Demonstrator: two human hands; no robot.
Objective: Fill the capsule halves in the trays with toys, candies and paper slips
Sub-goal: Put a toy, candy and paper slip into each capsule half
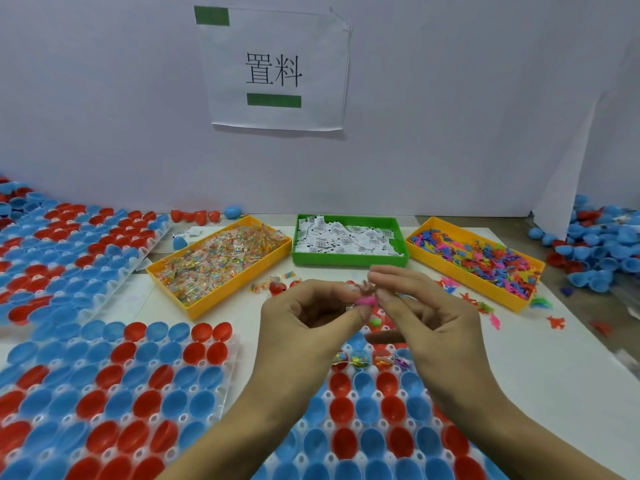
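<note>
My left hand [311, 313] and my right hand [426, 306] meet above the near tray [349, 396] of red and blue capsule halves. Both pinch small plastic toys [367, 300], a pink one and an orange one, between thumb and fingers. Under the hands, a few capsule halves [360, 358] in the tray's far row hold candies and toys. At the back stand a yellow bin of wrapped candies [221, 261], a green bin of paper slips [346, 237] and a yellow bin of coloured toys [478, 261].
A second tray of capsule halves [114, 382] lies at the near left, and a third [76, 244] at the far left. Loose capsule halves pile up at the right [602, 251]. Stray toys [554, 322] and candies [270, 284] lie on the white table.
</note>
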